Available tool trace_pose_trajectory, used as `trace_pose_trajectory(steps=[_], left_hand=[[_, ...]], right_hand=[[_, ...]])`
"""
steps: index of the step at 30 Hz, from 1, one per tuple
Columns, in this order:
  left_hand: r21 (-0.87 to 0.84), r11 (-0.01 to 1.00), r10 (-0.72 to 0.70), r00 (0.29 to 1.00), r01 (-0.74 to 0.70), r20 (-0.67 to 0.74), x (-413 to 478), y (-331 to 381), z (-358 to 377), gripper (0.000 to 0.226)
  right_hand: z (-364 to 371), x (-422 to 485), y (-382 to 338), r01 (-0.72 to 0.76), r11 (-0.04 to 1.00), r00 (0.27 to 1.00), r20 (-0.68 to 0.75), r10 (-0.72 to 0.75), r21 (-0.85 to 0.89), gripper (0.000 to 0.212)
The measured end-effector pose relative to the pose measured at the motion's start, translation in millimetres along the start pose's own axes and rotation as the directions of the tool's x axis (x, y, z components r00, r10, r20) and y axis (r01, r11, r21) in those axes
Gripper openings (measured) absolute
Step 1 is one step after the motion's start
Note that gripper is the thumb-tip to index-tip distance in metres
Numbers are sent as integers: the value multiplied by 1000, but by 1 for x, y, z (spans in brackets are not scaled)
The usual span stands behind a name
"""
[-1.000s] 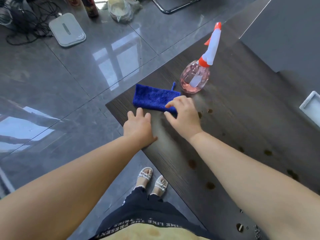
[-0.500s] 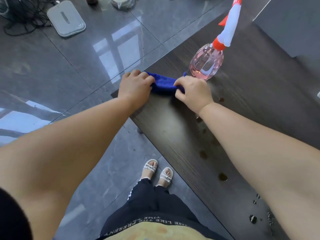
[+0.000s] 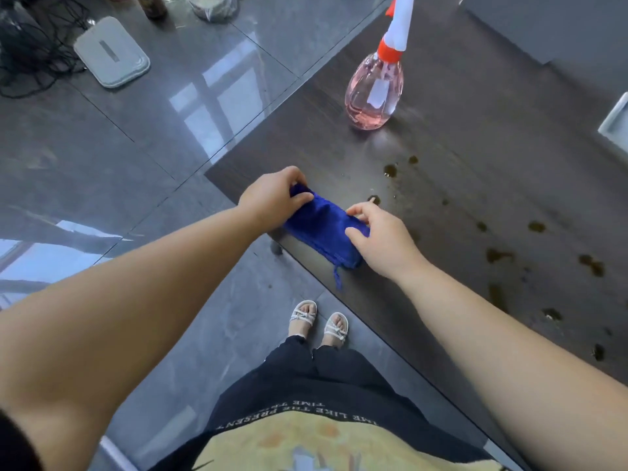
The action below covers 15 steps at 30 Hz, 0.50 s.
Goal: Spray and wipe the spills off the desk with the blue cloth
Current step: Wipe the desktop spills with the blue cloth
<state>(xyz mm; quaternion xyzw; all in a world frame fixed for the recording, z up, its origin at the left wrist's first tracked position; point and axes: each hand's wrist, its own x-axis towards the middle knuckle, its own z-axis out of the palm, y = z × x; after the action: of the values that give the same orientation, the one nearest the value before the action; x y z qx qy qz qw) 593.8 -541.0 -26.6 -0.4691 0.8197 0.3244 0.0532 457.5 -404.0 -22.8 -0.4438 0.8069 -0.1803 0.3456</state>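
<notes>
The blue cloth lies bunched at the near left edge of the dark wooden desk. My left hand pinches its far end, and my right hand grips its near end, with a loop of thread hanging off the desk edge. A pink spray bottle with a white and orange nozzle stands upright farther back on the desk, apart from both hands. Brown spill spots are scattered over the desk to the right of the cloth.
The grey tiled floor lies left of the desk. A white flat box and tangled black cables sit on it at the far left. A white tray edge shows at the right. My sandalled feet stand by the desk edge.
Both hands have taken hold of the cloth and drawn it from beside the bottle toward me, to the desk's near edge, where it is now bunched up.
</notes>
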Motion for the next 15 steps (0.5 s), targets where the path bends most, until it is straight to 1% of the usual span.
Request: trace_pose_trajectory(steps=[2,3,4,6,8,10,12,13,15], left_hand=[[-3,1000,-19,999,19,-29,3,4,7,31],[2,1000,-22,999,22,-42,4,6,8,33],[9,1000,-14,999,14,-49,5,7,9,34],[6,1000,-3,999,3,-41,6,5,7,33],[14,1000,3,1000,-2,-22,6,-2,4,33],[77,997,21,1000,-20,-12,8,-15,-2,33],[134,990,41,999,-39,-19,10,-26,-8,34],[148,988,54,998,-50,-17,12,-30,-11,35],[148,986,73,997,-73,6,13,-35,-15,35]], right_hand=[[5,-3,3,93,955,993,-38,-108,-280,38],[8,-5,3,157,913,982,-42,-186,-377,43],[10,-5,1,227,870,964,-26,-264,-439,49],[17,-2,-5,384,768,911,72,-407,-512,58],[25,8,-12,482,673,868,200,-455,-561,66],[35,23,-17,495,608,863,266,-430,-620,68],[46,32,-17,490,570,862,269,-430,-659,63],[52,35,-15,474,574,864,225,-451,-668,58],[64,36,-9,405,602,864,73,-497,-688,47]])
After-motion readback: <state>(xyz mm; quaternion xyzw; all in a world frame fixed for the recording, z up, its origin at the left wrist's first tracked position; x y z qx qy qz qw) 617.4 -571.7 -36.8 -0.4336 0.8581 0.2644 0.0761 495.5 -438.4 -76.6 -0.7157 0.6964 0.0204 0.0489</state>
